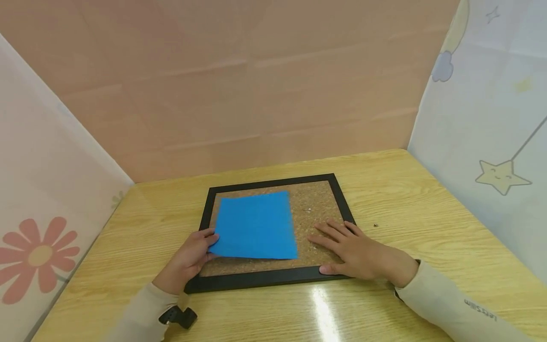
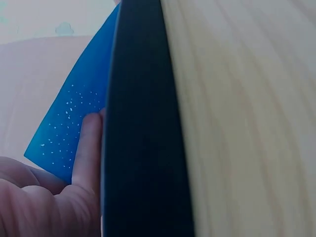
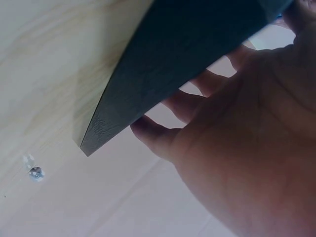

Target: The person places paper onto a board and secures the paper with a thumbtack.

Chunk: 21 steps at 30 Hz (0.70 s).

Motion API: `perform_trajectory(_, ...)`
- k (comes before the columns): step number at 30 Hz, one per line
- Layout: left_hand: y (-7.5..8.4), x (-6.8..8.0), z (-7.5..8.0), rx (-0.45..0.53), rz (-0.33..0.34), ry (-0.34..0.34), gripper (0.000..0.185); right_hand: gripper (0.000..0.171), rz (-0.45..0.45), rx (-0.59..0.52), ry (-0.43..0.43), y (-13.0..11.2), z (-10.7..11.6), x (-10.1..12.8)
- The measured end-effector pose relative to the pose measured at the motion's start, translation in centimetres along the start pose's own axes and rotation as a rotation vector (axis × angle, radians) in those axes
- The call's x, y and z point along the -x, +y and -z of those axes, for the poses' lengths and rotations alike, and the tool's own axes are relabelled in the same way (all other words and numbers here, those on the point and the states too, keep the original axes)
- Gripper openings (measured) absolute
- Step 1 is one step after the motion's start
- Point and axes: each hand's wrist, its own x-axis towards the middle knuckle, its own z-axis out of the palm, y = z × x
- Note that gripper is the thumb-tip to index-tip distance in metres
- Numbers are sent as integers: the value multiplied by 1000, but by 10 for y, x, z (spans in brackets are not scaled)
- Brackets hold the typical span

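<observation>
A square blue sheet lies over the left part of a cork board with a black frame. My left hand pinches the sheet at its near left corner, thumb above. White specks dot the lifted side of the sheet in the left wrist view. Spread out, the fingers of my right hand rest on the cork near the right side, with the thumb on the frame's front bar. In the right wrist view, that hand reaches over the dark frame edge.
A tiny silvery piece sits on the cork right of the sheet. Another small metallic piece lies on the wooden table, just right of the board. Fabric walls stand behind and at both sides.
</observation>
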Motion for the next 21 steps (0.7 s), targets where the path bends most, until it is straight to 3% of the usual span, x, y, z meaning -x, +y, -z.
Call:
perform_trajectory(4,0,-3,-18,13,-42,-18,51,71,22,-31,30,0,0,-1)
perform_trajectory(10,1,-7,-35,26,-79,-57,46,67,126,-83,63,0,-1,-2)
perform_trajectory(17,4,-8,-32,13,-77,-76,48,57,164,-76,14,-1,0,-2)
perform_trajectory(21,6,-7,-26,-39,-93,-8,47,56,169,-75,21,-2,0,-3)
